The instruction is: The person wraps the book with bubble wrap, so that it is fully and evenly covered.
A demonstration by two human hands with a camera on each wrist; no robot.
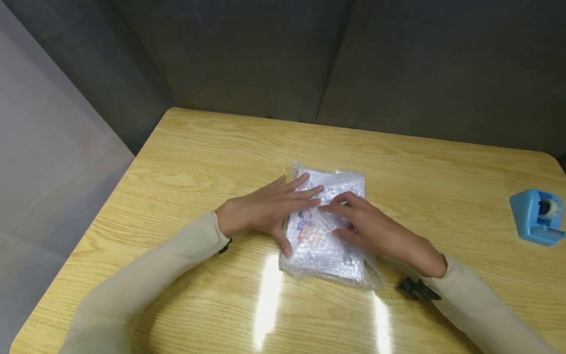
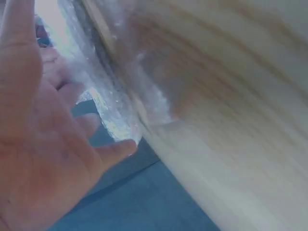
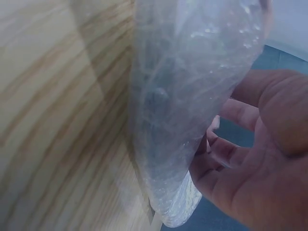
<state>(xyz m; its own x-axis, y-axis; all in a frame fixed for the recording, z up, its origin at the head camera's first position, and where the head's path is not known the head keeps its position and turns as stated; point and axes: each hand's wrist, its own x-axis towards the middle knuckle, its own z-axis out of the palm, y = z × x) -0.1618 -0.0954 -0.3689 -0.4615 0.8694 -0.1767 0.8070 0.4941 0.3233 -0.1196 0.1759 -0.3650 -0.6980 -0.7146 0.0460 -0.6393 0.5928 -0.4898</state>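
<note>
A flat package in clear bubble wrap (image 1: 329, 263) lies near the middle of the wooden table. Through the wrap a white printed sheet or cover with a small coloured picture shows. My left hand (image 1: 271, 204) rests on its left side, fingers spread and thumb low along the edge. From the right, my right hand (image 1: 376, 228) reaches over the package, fingers loosely bent and fingertips at the wrap, thumb apart from them. In the right wrist view the wrapped side (image 3: 178, 96) bulges beside the palm. The left wrist view shows a loose wrap edge (image 2: 115, 101) by the fingers.
A blue tape dispenser (image 1: 526, 219) with a roll in it stands at the table's right side. The wooden table (image 1: 177, 167) ends at a dark grey partition (image 1: 247, 59) behind, and a pale panel (image 1: 48, 162) stands on the left.
</note>
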